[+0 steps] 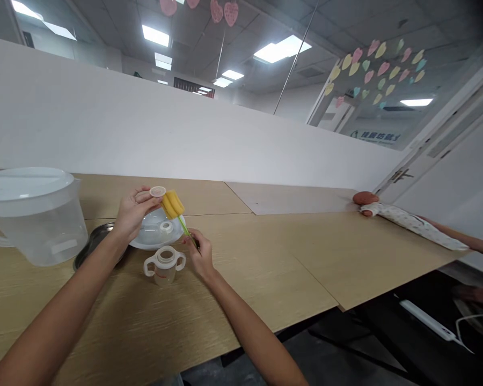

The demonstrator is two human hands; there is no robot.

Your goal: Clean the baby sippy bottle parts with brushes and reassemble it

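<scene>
My left hand (133, 210) pinches a small round, pale bottle cap (158, 191) by its edge, above a white bowl. In my right hand (201, 254) is a sponge bottle brush, gripped by its thin green handle; its yellow sponge head (173, 204) touches or almost touches the cap. Beneath the hands, the white bowl (145, 245) holds what looks like water and a small white ring-shaped bottle part (166, 228). In front of the bowl, a clear baby bottle (165, 268) with two side handles stands upright, its top uncovered.
A large lidded clear pitcher (52, 230) stands at the left. Beside it, a dark metal dish (94, 244) is partly hidden by my left arm. A doll (410, 221) in white printed clothing lies at the table's far right. A white wall (209, 139) borders the table (257, 268) at the back.
</scene>
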